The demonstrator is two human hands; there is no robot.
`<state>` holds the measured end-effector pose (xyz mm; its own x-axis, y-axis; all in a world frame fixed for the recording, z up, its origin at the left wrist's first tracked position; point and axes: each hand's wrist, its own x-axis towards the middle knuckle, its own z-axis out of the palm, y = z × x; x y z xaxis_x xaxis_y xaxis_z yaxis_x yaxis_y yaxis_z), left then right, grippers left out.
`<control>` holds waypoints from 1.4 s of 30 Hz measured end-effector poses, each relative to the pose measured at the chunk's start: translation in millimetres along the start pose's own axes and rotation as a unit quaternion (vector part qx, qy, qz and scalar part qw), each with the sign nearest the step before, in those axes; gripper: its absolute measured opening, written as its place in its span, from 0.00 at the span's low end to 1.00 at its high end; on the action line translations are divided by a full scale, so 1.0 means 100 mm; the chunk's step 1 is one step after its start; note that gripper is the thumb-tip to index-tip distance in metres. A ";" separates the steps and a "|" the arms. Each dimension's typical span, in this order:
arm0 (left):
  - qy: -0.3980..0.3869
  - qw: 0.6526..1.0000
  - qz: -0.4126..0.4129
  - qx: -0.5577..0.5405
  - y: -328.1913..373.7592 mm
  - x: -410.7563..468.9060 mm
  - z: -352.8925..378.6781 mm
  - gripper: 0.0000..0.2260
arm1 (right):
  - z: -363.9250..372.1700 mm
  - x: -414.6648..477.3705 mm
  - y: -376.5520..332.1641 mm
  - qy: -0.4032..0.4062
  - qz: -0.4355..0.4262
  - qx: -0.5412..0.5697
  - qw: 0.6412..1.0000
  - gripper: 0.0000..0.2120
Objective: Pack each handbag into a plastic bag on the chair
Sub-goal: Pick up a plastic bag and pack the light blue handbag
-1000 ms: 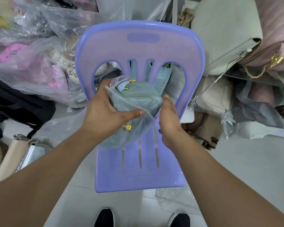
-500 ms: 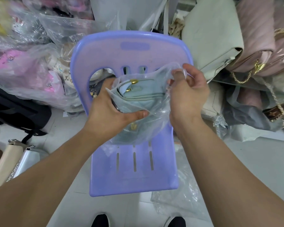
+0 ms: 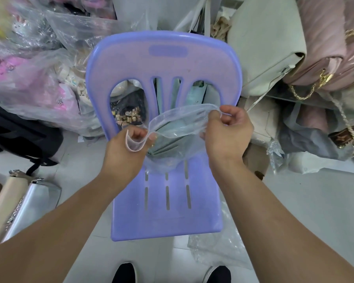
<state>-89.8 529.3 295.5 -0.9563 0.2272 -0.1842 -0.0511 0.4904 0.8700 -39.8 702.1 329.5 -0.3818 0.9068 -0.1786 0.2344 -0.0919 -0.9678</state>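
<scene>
View from the head camera, looking down on the lilac plastic chair (image 3: 161, 58). We held a clear plastic bag (image 3: 192, 117) over the rear of the chair's seat, in front of its slotted backrest. The left hand (image 3: 125, 154) had its fingers curled and pinched the near-left end of the bag's rim, a loop of film lying over the knuckles. The right hand (image 3: 227, 135) was likewise curled, thumb and fingers pinching the rim's right end, so that the mouth was drawn out between the two hands. The pale teal handbag (image 3: 168, 144) sat inside the plastic bag, below the stretched mouth and between the hands. The bag's bottom hung at the back of the seat; we could not tell whether it touched the seat.

Around the chair:
- To the chair's right, a cream handbag (image 3: 268, 48) leaned beside a pink quilted handbag (image 3: 325, 58) with a gold chain.
- To the chair's left, clear sacks (image 3: 39, 78) of pink and white goods were heaped, with a black bag (image 3: 14, 135) nearer us.
- A silver handbag (image 3: 33, 203) lay on the floor left of the seat.
- Loose plastic film (image 3: 219, 248) lay on the floor at the seat's front right corner.
- Our dark shoes (image 3: 124, 272) stood just before the seat's front edge.
</scene>
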 end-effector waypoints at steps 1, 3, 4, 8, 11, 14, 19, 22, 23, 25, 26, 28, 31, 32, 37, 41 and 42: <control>0.017 1.000 -0.008 -0.013 0.00 0.01 0.00 0.11 | -0.02 0.02 0.01 0.008 0.001 -0.008 1.000 0.07; 0.044 0.998 -0.025 -0.033 0.04 0.05 -0.01 0.12 | -0.03 0.05 -0.02 0.016 0.002 -0.014 1.000 0.10; 0.056 0.997 -0.036 -0.047 0.06 0.07 -0.01 0.13 | -0.04 0.06 -0.03 0.016 0.003 -0.016 1.000 0.12; 0.105 0.988 -0.066 -0.097 0.17 0.09 -0.07 0.18 | -0.02 0.08 -0.04 -0.011 0.076 -0.030 0.997 0.20; 0.124 0.983 -0.069 -0.117 0.18 0.08 -0.16 0.28 | -0.02 0.08 -0.07 -0.056 0.149 -0.005 0.987 0.15; 0.142 0.983 -0.062 -0.097 0.21 0.05 -0.18 0.30 | -0.04 0.07 -0.09 -0.092 0.140 0.005 0.986 0.12; 0.179 0.972 -0.048 0.145 0.20 0.01 -0.12 0.22 | -0.11 0.12 -0.05 -0.131 0.133 0.045 0.981 0.14; 0.216 0.925 0.113 0.293 0.39 0.02 0.01 0.25 | -0.19 0.15 -0.05 -0.161 0.091 0.038 0.982 0.11; 0.194 0.913 0.191 0.304 0.47 0.05 0.09 0.25 | -0.22 0.16 -0.05 -0.166 0.075 0.036 0.983 0.11; 0.093 0.903 0.312 0.280 0.67 0.09 0.27 0.25 | -0.26 0.15 -0.05 -0.171 0.058 0.032 0.983 0.10; 0.014 0.903 0.332 0.272 0.76 0.09 0.35 0.28 | -0.29 0.15 -0.05 -0.173 0.055 0.031 0.983 0.09; -0.127 0.893 0.293 0.318 0.86 0.09 0.49 0.34 | -0.35 0.15 -0.05 -0.171 0.055 0.041 0.983 0.09; -0.151 0.877 0.252 0.380 0.81 0.16 0.60 0.26 | -0.47 0.19 -0.03 -0.178 0.053 0.053 0.981 0.11; -0.136 0.892 0.255 0.349 0.78 0.19 0.60 0.20 | -0.51 0.21 -0.02 -0.194 0.057 0.056 0.978 0.12; -0.134 0.945 0.202 0.220 0.75 0.15 0.55 0.09 | -0.63 0.27 0.00 -0.238 0.058 0.046 0.968 0.11; -0.145 0.960 0.153 0.187 0.77 0.15 0.48 0.05 | -0.70 0.26 -0.03 -0.224 0.014 -0.028 0.974 0.11; -0.146 0.959 0.152 0.188 0.77 0.14 0.47 0.05 | -0.72 0.26 -0.03 -0.224 0.005 -0.041 0.974 0.10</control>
<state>-93.3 609.7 338.6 -0.7862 0.6069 -0.1166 0.3767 0.6203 0.6880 13.6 755.5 340.9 -0.7267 0.6340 -0.2645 0.3035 -0.0492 -0.9516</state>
